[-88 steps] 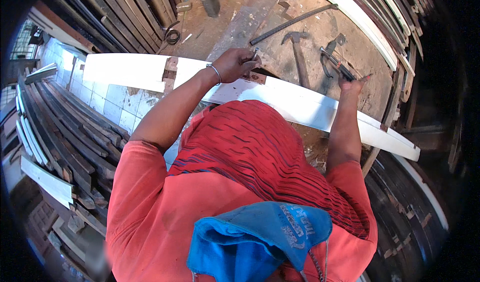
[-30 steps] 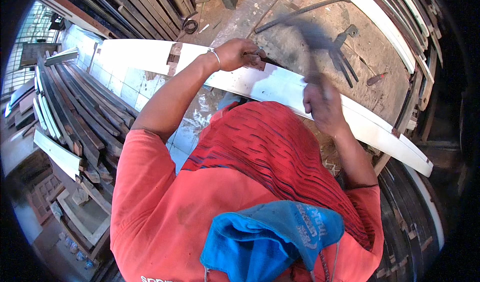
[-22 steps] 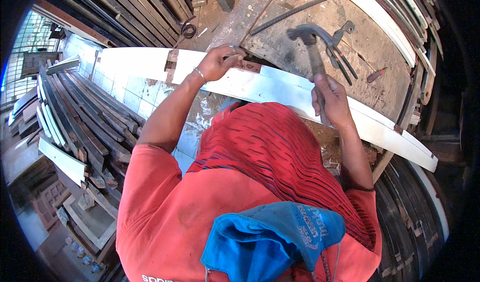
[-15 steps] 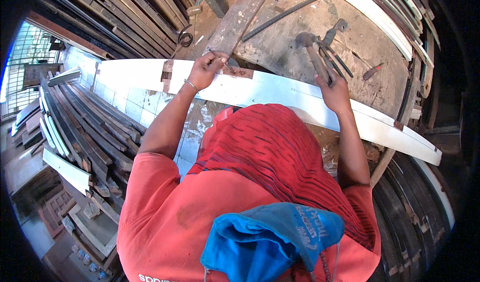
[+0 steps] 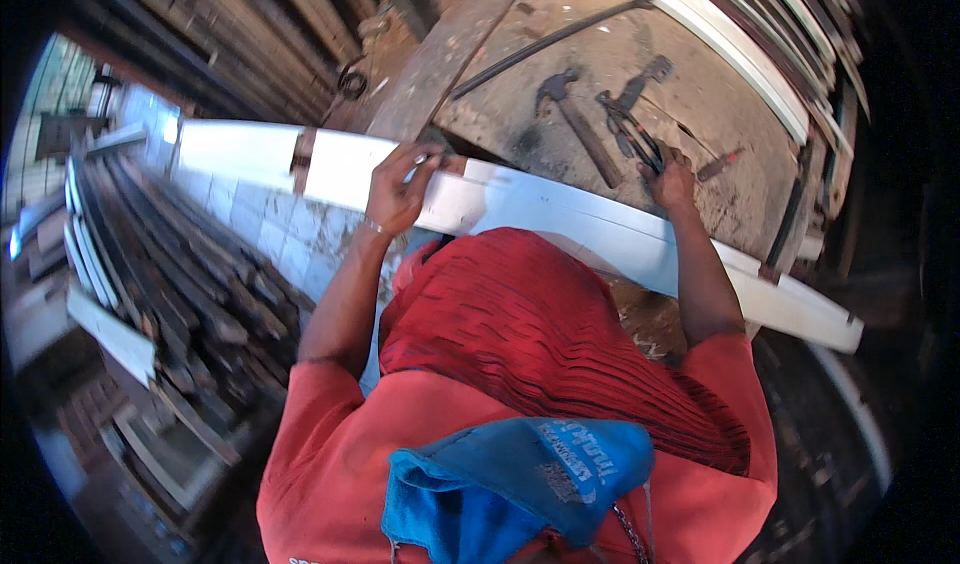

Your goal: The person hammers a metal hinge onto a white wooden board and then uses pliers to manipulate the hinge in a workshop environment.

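A long white board (image 5: 580, 222) lies across in front of the person, slanting down to the right. Its left end sticks out over the floor tiles (image 5: 250, 214), and its middle runs along the near edge of a brown bench (image 5: 540, 149). A brown patch (image 5: 302, 159) crosses the board's left part.

The left hand (image 5: 397, 189) is over the left half of the board, near its far edge. Its thumb and fingers are pinching a small shiny pin (image 5: 416, 169). I cannot tell if the hand touches the board.

The right hand (image 5: 672, 179) is just past the far edge of the board's right half. Its fingers are on the handles of the pliers (image 5: 633, 130), but I cannot tell how tightly they are pressed together. The pliers are on the far side of the board.

A hammer (image 5: 585, 134) lies on that same far side, with its handle end near the board and its head farther off. A red-handled tool (image 5: 720, 164) is beyond the board's right half. A long dark bar (image 5: 550, 48) lies farther past the board's middle. To the left of the board is a big pile of dark planks (image 5: 165, 264).
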`<state>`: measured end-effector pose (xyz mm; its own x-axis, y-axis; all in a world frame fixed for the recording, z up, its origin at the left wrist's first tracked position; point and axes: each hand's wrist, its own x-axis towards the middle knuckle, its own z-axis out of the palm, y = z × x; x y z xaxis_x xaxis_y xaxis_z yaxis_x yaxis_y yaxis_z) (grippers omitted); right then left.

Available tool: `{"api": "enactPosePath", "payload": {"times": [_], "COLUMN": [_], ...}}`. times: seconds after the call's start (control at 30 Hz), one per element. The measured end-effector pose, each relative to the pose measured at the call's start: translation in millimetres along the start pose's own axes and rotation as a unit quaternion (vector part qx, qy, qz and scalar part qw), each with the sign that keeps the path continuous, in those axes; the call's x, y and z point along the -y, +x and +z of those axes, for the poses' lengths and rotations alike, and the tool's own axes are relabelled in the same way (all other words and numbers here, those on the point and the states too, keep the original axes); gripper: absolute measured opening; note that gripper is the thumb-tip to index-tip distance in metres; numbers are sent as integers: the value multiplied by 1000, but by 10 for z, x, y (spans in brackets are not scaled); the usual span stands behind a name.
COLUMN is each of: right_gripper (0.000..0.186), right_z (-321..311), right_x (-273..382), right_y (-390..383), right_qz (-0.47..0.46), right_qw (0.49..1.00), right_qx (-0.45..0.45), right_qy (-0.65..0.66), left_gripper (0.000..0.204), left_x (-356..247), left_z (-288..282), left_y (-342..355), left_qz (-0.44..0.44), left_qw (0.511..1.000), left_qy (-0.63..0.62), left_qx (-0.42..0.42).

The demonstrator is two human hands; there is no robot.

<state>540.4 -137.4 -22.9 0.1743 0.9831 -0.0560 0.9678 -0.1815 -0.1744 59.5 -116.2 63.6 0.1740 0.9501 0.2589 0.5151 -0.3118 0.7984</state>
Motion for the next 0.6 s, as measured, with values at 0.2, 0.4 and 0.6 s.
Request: {"api": "enactPosePath", "payload": {"times": [0.2,0.4,0.6], "right_gripper": [39,31,32], "right_z": [-150,-756,-1612], "right_x": [5,538,1632], "right_y": [37,33,-66], "right_qz": [-39,16,81], "right_qw": [990,921,785], "right_qx": [-49,-100,-215], "right_qy": [127,377,575], "left_gripper": [24,26,30], "left_x": [443,-424,549], "left_z": [-215,-1199,-967], "left_y": [19,754,787], "left_qz": [-252,32,15], "left_qw": [835,970,988], "left_qy": [-321,-98,152], "left_qx": [-368,-222,12]}}
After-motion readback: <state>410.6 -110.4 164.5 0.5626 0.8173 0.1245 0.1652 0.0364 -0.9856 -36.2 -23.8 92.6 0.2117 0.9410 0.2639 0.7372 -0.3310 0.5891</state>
